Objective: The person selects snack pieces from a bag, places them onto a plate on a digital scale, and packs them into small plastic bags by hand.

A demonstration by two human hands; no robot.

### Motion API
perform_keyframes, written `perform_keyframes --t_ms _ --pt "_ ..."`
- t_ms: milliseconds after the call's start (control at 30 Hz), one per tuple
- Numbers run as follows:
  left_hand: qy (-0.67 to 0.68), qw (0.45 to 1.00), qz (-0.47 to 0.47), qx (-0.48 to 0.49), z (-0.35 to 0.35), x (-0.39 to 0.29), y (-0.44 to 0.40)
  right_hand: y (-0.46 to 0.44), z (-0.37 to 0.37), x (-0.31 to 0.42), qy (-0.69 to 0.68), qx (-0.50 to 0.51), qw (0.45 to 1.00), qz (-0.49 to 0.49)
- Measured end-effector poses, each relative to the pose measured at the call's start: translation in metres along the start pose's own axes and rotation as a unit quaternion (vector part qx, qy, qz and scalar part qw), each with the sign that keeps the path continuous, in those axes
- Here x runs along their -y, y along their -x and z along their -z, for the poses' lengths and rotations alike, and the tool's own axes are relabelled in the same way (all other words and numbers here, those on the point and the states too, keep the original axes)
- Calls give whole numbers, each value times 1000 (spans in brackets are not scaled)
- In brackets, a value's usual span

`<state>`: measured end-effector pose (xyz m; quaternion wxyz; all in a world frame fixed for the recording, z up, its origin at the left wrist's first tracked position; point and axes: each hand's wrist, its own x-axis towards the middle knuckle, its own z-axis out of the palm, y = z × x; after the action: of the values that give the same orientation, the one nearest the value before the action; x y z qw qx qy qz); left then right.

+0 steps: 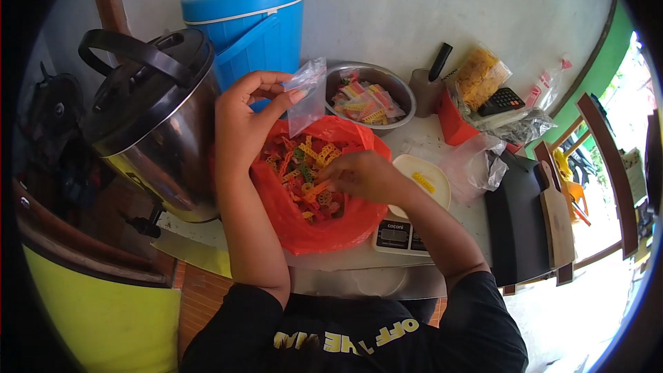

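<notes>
White table [469, 221], spread beneath and around the red plastic bag [331, 235], with 1 near edge just in front of it. To the left of the red plastic bag, a tall steel urn [166, 159] with a black lid and handle. Behind the red plastic bag and to its left, a blue cooler [259, 45], lid on, blue knob on top. Well to the right of the red plastic bag, a black flat object [518, 228], with a wooden board [556, 224] along its far right side. Just behind the red plastic bag, a steel bowl [390, 83] full of small filled packets [373, 103]. Just to the right of the red plastic bag, a kitchen scale [397, 236], with a pale tray [442, 197] on top. Farther back and to the right of the red plastic bag, a red basket [452, 124], with a yellow packet [478, 77] and a black calculator [502, 101] about it.

Hands apart. Left hand [248, 103] raised above the far left rim of the red plastic bag, thumb and fingers pinched on a clear sachet [307, 100]. Right hand [362, 174] over the mouth of the red plastic bag, fingertips down at the coloured pieces [307, 159] inside. Cannot tell whether pinched on a piece or only touching. On the pale tray, to the right of the red plastic bag, 1 yellow piece [423, 182].
</notes>
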<state>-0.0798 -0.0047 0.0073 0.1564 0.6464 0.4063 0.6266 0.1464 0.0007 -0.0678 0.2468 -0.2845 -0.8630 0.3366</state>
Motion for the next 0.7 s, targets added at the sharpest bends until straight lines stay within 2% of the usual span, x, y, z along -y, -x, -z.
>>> perform_keyframes --t_ms 167,333,433,633,700 --pt "33 999 39 19 -7 2 0 50 76 27 60 -83 992 -70" --pt "170 974 90 120 -47 -7 6 99 123 21 123 -214 962 -118" --pt "202 964 85 152 -81 -2 14 115 135 17 125 -275 947 -111" --pt "223 941 108 229 -112 6 24 129 147 19 127 -275 948 -101" --pt "196 944 118 236 -117 6 27 130 147 18 116 -309 939 -95"
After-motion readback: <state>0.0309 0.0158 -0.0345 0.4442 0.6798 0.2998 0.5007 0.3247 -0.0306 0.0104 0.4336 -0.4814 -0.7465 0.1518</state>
